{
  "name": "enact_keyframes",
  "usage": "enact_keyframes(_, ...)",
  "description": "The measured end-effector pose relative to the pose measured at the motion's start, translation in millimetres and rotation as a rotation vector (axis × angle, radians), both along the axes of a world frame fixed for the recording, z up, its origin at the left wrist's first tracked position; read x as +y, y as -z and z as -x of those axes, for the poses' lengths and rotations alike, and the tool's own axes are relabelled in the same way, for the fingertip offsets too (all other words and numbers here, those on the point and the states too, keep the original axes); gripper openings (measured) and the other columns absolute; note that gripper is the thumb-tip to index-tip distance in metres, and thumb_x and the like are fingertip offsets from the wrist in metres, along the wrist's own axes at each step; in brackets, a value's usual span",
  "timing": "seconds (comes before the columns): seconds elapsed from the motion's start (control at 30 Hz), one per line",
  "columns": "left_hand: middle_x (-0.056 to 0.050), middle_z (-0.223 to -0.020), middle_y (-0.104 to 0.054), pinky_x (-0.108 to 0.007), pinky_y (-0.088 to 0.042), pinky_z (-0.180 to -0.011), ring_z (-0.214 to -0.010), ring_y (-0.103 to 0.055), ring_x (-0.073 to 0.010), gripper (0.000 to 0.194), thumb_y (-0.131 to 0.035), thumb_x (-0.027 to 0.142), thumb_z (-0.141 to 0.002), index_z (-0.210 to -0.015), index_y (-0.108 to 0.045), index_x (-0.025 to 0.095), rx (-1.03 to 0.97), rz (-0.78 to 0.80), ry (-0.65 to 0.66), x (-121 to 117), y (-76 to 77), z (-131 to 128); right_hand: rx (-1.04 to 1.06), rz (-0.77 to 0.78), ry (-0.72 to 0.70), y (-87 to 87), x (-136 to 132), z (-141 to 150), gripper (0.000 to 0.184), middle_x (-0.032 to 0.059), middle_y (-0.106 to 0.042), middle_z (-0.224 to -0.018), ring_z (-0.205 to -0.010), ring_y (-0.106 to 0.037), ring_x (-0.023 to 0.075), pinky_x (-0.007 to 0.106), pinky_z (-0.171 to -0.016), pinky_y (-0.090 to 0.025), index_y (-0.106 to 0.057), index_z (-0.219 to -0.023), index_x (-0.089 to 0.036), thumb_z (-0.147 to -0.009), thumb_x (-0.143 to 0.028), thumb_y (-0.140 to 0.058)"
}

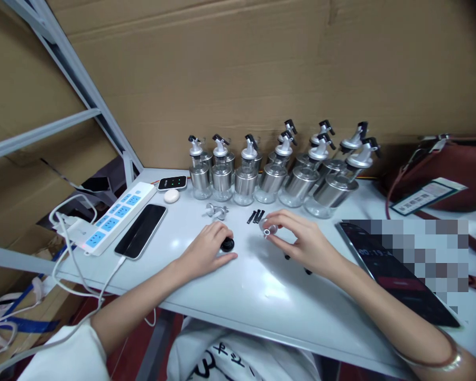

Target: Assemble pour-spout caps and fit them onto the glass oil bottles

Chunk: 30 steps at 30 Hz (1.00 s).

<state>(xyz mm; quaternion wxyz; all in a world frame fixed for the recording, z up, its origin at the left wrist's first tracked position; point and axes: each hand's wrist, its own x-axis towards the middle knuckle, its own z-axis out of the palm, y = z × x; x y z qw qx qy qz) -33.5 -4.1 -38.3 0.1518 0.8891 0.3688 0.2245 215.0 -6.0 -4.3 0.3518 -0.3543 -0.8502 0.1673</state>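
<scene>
My left hand (pixel 211 248) rests on the table with its fingers curled over a small black round part (pixel 227 244), possibly a cap or ring. Between thumb and fingertips, my right hand (pixel 301 235) pinches a small pourer part (pixel 267 231) with a clear rim and a whitish tube end. Just behind it lie several short black pieces (pixel 256 216) in a row. Silver-grey pourer tops (pixel 217 211) lie together beyond my left hand. More black pieces (pixel 308 271) sit partly hidden under my right hand.
Several glass-and-steel bottles (pixel 246 182) with pourers stand along the cardboard wall. At left are a power strip (pixel 121 214), a charging phone (pixel 141 232), a small black device (pixel 172 183) and a white round object (pixel 172 196). A tablet (pixel 388 270) and brown bag (pixel 432 169) lie right.
</scene>
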Motion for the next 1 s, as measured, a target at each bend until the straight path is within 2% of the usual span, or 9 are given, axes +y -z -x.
enact_keyframes(0.2, -0.002, -0.079, -0.053, -0.029, -0.039, -0.068, -0.076, -0.051, -0.018, 0.007, -0.055, 0.013, -0.078, -0.075, -0.05, 0.017, 0.119, -0.097, -0.097, 4, -2.1, -18, 0.021, -0.025, -0.004, -0.5, -2, 4, 0.01, 0.0053, -0.06, -0.091, -0.081, -0.06, 0.0165, 0.028, -0.075, -0.048, -0.057, -0.094, -0.019, -0.087, -0.013, -0.054)
enact_keyframes(0.3, 0.0, -0.068, -0.051, -0.028, -0.035, -0.065, -0.069, -0.049, -0.0161, 0.018, -0.05, 0.012, -0.08, -0.063, -0.047, 0.017, 0.16, -0.123, -0.081, 8, -1.6, -27, 0.023, -0.026, -0.001, 0.0, -2, 4, 0.009, 0.0055, -0.061, -0.091, -0.081, -0.06, 0.0166, 0.029, -0.076, -0.049, -0.057, -0.094, -0.019, -0.087, -0.013, -0.054)
enact_keyframes(0.4, 0.002, -0.059, -0.049, -0.027, -0.032, -0.062, -0.063, -0.048, -0.0136, 0.028, -0.054, 0.019, -0.082, -0.056, -0.043, 0.016, 0.182, -0.107, 0.036, 12, -0.8, -31, 0.023, -0.023, 0.0, 0.5, -2, 3, 0.009, 0.0057, -0.061, -0.091, -0.083, -0.061, 0.0171, 0.029, -0.076, -0.049, -0.057, -0.094, -0.019, -0.088, -0.014, -0.054)
enact_keyframes(0.5, 0.003, -0.063, -0.053, -0.026, -0.033, -0.063, -0.063, -0.049, -0.0124, 0.017, -0.054, 0.019, -0.082, -0.065, -0.05, 0.017, 0.178, -0.092, 0.136, 14, -1.9, -29, 0.025, -0.024, 0.003, 0.9, -2, 3, 0.009, 0.0059, -0.061, -0.091, -0.083, -0.061, 0.0176, 0.03, -0.075, -0.049, -0.057, -0.094, -0.02, -0.088, -0.014, -0.053)
enact_keyframes(0.6, -0.001, -0.076, -0.059, -0.028, -0.035, -0.069, -0.074, -0.051, -0.0152, 0.01, -0.047, 0.021, -0.085, -0.082, -0.056, 0.017, 0.125, -0.151, 0.183, 15, -4.2, -24, 0.039, -0.024, 0.011, 1.4, -1, 3, 0.008, 0.0062, -0.062, -0.09, -0.082, -0.061, 0.0178, 0.03, -0.075, -0.05, -0.057, -0.093, -0.02, -0.087, -0.015, -0.054)
enact_keyframes(0.67, -0.001, -0.074, -0.059, -0.031, -0.035, -0.074, -0.076, -0.051, -0.0165, 0.015, -0.045, 0.024, -0.086, -0.079, -0.056, 0.017, 0.051, -0.195, 0.175, 15, -5.6, -21, 0.049, -0.021, 0.019, 1.5, -1, 3, 0.007, 0.0063, -0.062, -0.09, -0.081, -0.062, 0.0175, 0.03, -0.074, -0.05, -0.057, -0.092, -0.019, -0.087, -0.015, -0.054)
enact_keyframes(0.8, 0.002, -0.062, -0.057, -0.035, -0.035, -0.081, -0.067, -0.051, -0.0144, 0.019, -0.047, 0.029, -0.085, -0.074, -0.055, 0.017, -0.056, -0.209, 0.151, 15, -8.2, -18, 0.055, -0.014, 0.068, 1.6, -1, 1, 0.005, 0.0061, -0.064, -0.089, -0.076, -0.061, 0.017, 0.03, -0.071, -0.05, -0.059, -0.091, -0.019, -0.087, -0.019, -0.055)
enact_keyframes(0.93, 0.0, -0.069, -0.062, -0.035, -0.038, -0.08, -0.07, -0.055, -0.0148, 0.013, -0.048, 0.025, -0.087, -0.081, -0.056, 0.017, -0.172, -0.422, 0.114, 14, -13.9, -23, 0.126, 0.145, 0.19, 2.7, -2, 1, 0.013, 0.0039, -0.062, -0.075, -0.066, -0.058, 0.0174, 0.024, -0.049, -0.043, -0.06, -0.093, -0.02, -0.085, -0.029, -0.058)
enact_keyframes(1.0, -0.002, -0.078, -0.064, -0.033, -0.04, -0.076, -0.076, -0.057, -0.0159, 0.008, -0.05, 0.023, -0.087, -0.087, -0.055, 0.017, -0.227, -0.531, 0.102, 15, -17.2, -29, 0.218, 0.276, 0.196, 4.1, -2, 2, 0.017, 0.0025, -0.062, -0.071, -0.064, -0.059, 0.0176, 0.025, -0.05, -0.044, -0.057, -0.095, -0.02, -0.085, -0.034, -0.057)
